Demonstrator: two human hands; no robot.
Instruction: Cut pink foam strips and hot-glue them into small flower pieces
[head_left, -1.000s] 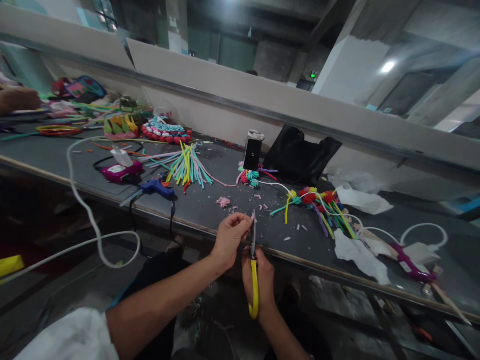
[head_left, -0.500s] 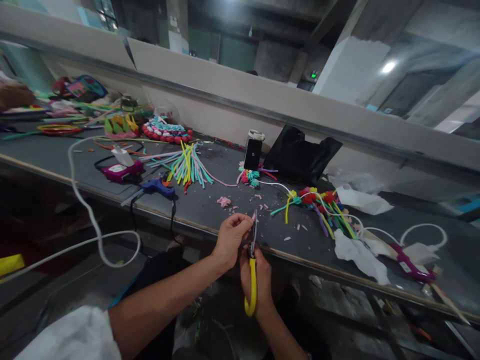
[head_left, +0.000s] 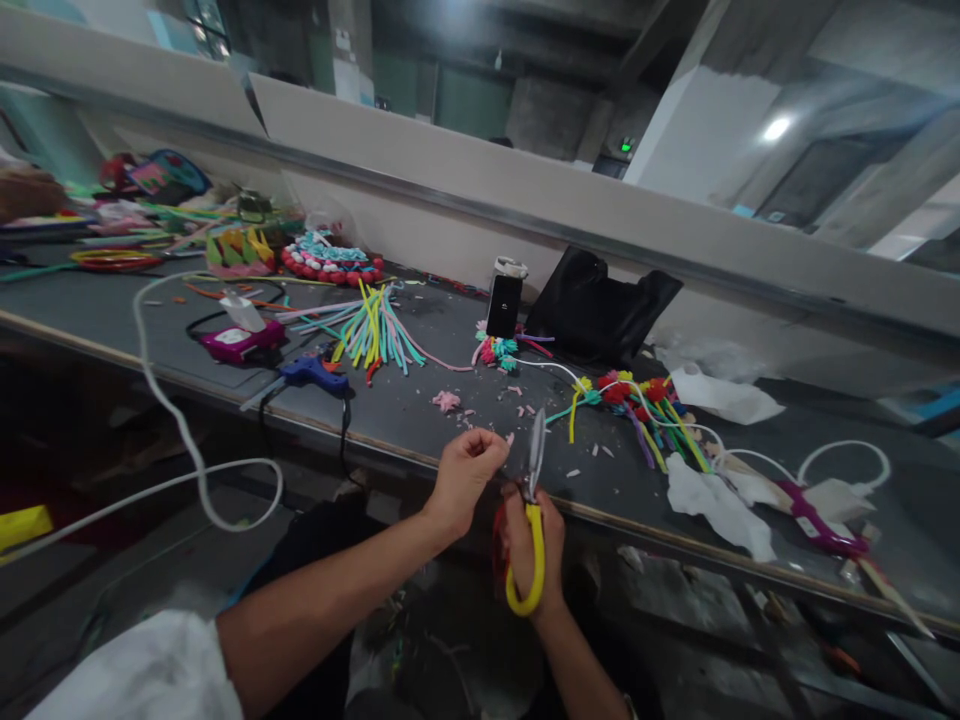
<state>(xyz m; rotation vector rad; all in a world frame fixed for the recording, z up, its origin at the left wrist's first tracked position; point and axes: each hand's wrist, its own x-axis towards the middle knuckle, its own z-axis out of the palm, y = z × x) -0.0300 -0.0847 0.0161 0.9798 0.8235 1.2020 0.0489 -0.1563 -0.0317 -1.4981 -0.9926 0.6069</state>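
Note:
Over the table's front edge, my left hand (head_left: 466, 478) pinches a short pink piece of pipe cleaner (head_left: 510, 439) between thumb and fingertips. My right hand (head_left: 541, 535) grips scissors (head_left: 535, 552) with a yellow handle, blades pointing up and away from me. A small gap separates the blades from the pink piece. On the tabletop just beyond my hands lie a pink fuzzy clump (head_left: 446, 401) and several small pink clippings (head_left: 514, 390). A phone (head_left: 503, 306) stands upright behind a bunch of red and turquoise fuzzy flowers (head_left: 498, 352).
Left on the table (head_left: 405, 420) are a blue glue gun (head_left: 315, 373), a purple power strip (head_left: 238, 342) and a bundle of pipe cleaners (head_left: 380, 330). Rightward sit a black bag (head_left: 600, 310), colourful flower stems (head_left: 637, 400), crumpled white paper (head_left: 716, 505) and a second purple strip (head_left: 821, 525). White cables loop across.
My right hand has moved the scissors right, away from my left fingers, where the blades stood beside the pink piece. My left hand stays nearly in place.

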